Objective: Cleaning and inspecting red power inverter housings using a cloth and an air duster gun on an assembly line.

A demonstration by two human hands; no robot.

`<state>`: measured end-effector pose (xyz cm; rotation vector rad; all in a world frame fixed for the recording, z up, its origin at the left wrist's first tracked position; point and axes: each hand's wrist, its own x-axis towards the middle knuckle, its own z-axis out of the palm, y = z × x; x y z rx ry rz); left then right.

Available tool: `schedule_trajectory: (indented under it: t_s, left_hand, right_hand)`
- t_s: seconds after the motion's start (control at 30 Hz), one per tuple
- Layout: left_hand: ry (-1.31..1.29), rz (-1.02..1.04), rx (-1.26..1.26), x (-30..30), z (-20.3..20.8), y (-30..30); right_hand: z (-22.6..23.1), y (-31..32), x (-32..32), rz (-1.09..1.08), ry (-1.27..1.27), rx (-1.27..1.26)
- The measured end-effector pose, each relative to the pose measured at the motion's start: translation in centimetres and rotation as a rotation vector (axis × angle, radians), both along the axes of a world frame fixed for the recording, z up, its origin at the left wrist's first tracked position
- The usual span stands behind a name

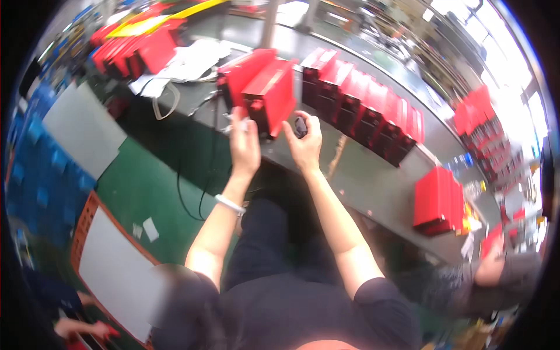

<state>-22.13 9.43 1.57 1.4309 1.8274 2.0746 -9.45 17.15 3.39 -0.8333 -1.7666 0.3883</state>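
Left hand (245, 146): extended beside red box-shaped casing (273, 96); grip cannot be told. Right hand (308, 146): clasps small black object (300, 127). Grey workbench (364, 184): bears row of red casings (364, 99).

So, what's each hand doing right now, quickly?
Left hand: open, fingers extended beside a red box; blur hides whether they touch.
Right hand: closed around a small dark object.

a blurred blue stack (44, 169) at left — a grey sheet (84, 128) beside it — orange-edged white panel (114, 256), green floor (137, 195)
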Motion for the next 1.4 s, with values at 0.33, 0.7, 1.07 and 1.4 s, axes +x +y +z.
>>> schedule_trajectory:
  t_s: [0.33, 0.7, 1.07, 1.4]
  left_hand:
    - [-0.162, -0.255, -0.098, 6.2, -2.3, -8.7]
    - [-0.204, -0.289, -0.215, 8.0, -1.9, -12.8]
    - [-0.334, -0.304, -0.193, 9.1, -1.2, -14.1]
    - [-0.431, -0.52, -0.221, 9.7, -0.1, -15.0]
  right_hand:
    - [1.8, 6.4, 22.9, -0.952, 0.107, 0.108]
    - [1.1, 9.3, 23.0, -0.792, -0.011, 0.03]
    - [0.0, 11.0, 21.4, -1.085, -0.059, 0.142]
    - [0.9, 5.1, 26.0, -0.991, 0.081, 0.236]
